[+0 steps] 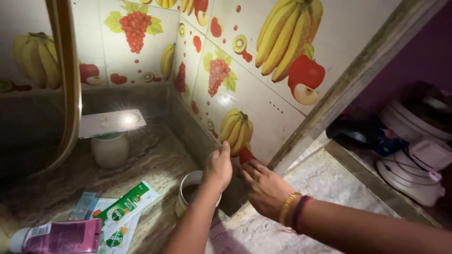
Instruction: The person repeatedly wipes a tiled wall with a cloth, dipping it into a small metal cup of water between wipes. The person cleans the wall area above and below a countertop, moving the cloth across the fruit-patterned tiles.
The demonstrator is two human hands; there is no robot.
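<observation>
Nearest camera: pink tube (59, 236) with a white cap, lying at lower left of the frame beside green-and-white sachets (123, 210) on the worktop (155, 162).
Left hand (218, 167): lower centre, fingers curled, thumb up against the tiled wall (263, 101); it hovers over the rim of a white mug (187, 193). Whether it grips anything, cannot tell.
Right hand (264, 187): lower centre-right, gold and dark bangles at the wrist; fingertips pinch a small red thing (245, 154) at the foot of the wall.
Red thing: small, bright red, mostly hidden by fingers; kind unclear. Sits just right of the left thumb, above the mug.
Mug: white, dark inside, standing in the worktop corner.
Doing it well (judgement): keep the pinch firm, steady with the left hand, work close over the mug so nothing drops on the worktop.
Upper left: pale jar (109, 149) under a lit flat lid.
</observation>
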